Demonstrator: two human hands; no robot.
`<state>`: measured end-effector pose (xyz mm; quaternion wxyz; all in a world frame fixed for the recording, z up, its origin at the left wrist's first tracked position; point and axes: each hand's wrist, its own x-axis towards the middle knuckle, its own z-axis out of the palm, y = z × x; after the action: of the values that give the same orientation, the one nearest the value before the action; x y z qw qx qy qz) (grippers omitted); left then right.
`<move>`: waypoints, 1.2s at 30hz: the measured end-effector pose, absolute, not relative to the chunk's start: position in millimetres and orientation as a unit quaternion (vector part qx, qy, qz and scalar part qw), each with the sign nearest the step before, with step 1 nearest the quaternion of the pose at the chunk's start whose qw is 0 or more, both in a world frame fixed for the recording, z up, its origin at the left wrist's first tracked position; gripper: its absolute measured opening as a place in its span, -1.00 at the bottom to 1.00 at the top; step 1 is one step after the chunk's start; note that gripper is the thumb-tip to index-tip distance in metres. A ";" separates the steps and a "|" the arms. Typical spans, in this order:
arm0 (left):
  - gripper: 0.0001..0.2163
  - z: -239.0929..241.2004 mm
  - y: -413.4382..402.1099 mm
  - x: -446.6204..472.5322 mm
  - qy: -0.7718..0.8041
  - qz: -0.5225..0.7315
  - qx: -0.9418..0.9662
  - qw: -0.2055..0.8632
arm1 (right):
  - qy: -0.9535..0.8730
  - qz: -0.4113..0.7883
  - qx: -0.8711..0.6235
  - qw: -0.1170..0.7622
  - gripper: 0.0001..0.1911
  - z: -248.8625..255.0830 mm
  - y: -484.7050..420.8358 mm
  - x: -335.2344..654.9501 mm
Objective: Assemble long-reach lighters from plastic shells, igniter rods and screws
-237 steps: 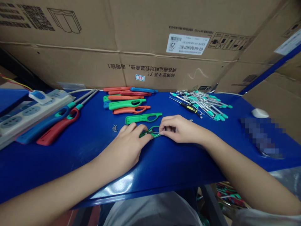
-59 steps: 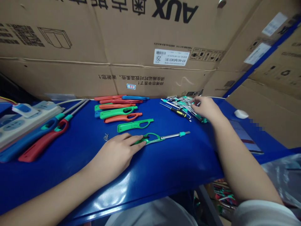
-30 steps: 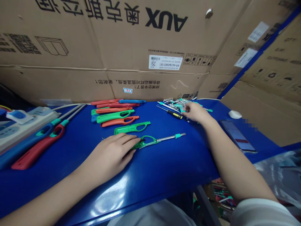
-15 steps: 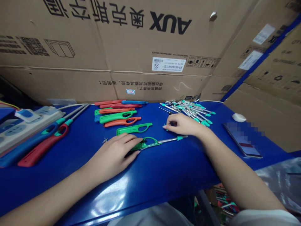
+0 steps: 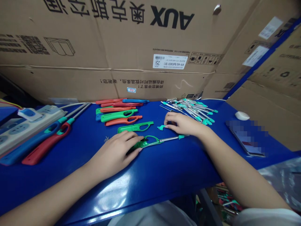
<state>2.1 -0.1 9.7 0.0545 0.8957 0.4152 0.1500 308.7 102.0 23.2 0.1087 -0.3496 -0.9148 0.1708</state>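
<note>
My left hand is closed around the handle end of an opened green lighter shell, holding it low over the table. A metal tube with a teal tip runs out of that shell to the right. Between the thumb and fingers of my right hand is a small teal plastic trigger, just above the tube. A thin shaft with a dark end, perhaps a screwdriver, shows behind the right fingers; whether the hand holds it I cannot tell. Beyond the left hand lies a second green shell half.
Several coloured lighter shells are stacked at the back. Right of them lies a pile of metal tubes with teal tips. Two long lighters and a power strip lie left; a phone and white object right.
The teal trigger in my right fingers has turned and moved slightly left, so more of it shows. My left hand keeps its hold on the green shell.
</note>
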 end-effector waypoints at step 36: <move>-0.72 6.9 3.7 0.8 0.407 0.165 0.894 0.094 | -0.879 0.122 -0.452 0.090 -0.58 26.7 92.6 296.6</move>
<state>0.8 3.7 6.9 0.0938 0.8936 0.4068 0.1647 296.6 92.6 26.7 0.0900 -0.4523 -0.8788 0.1222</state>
